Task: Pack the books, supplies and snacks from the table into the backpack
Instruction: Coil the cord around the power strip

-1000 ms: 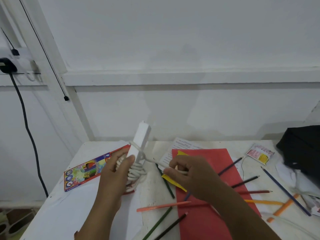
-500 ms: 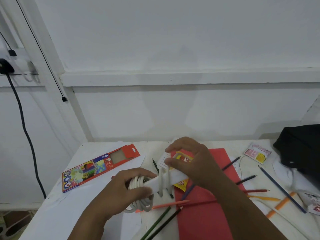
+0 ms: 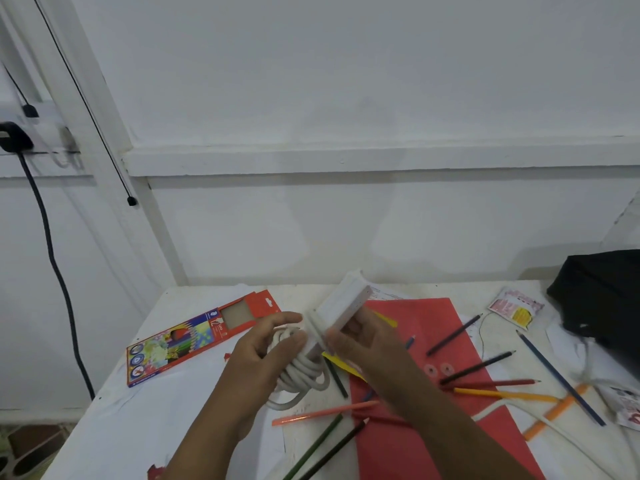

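I hold a white power strip (image 3: 344, 301) above the table, its far end tilted up and to the right. Its white cord (image 3: 301, 374) is coiled around the near end. My left hand (image 3: 266, 355) grips the coil and that near end. My right hand (image 3: 363, 341) holds the strip's body from the right side. The black backpack (image 3: 602, 299) lies at the table's right edge. Loose coloured pencils (image 3: 485, 367) are scattered over a red folder (image 3: 433, 323) under my right arm.
A coloured pencil box (image 3: 194, 337) lies at the left of the white table (image 3: 156, 420). A snack sachet (image 3: 516, 308) sits near the backpack, another packet (image 3: 628, 405) at the right edge. A white cable (image 3: 540, 419) runs across the folder's lower right. A black cord (image 3: 52, 258) hangs on the left wall.
The power strip has swung from lying across to tilted up and right. My right hand slid from its top down to its side; my left hand stays on the coil.
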### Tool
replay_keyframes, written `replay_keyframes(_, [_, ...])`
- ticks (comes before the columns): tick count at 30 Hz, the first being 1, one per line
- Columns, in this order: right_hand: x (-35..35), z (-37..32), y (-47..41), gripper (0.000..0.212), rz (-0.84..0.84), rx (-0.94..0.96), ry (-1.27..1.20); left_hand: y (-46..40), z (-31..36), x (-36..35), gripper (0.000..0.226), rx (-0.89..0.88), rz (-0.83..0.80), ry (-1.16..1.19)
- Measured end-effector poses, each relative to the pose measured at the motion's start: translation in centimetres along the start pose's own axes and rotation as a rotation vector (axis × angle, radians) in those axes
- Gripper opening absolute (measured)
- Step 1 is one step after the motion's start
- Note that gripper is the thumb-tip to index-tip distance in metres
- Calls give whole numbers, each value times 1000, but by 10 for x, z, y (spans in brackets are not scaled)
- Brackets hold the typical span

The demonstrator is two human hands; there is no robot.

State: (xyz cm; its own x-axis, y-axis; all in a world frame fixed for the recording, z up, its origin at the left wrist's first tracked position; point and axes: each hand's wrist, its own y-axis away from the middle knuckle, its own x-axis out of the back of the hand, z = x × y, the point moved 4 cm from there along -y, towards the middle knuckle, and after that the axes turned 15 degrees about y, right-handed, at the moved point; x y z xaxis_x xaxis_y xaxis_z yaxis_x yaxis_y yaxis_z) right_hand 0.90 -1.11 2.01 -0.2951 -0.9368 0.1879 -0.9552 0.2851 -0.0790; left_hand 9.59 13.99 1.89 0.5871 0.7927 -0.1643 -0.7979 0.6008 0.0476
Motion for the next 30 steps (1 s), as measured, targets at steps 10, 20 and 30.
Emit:
replay_keyframes(10, [19,-5,-7,110,153,14,-2,-5,-7,2,99,128,-115,296])
replay_keyframes(20, [8,6,-10,97,108,26,-64,-6,-5,8,83,-20,-46,8])
replay_keyframes(30, [1,9,-14,96,27,40,107,-6,-3,-8,58,62,-159,-17])
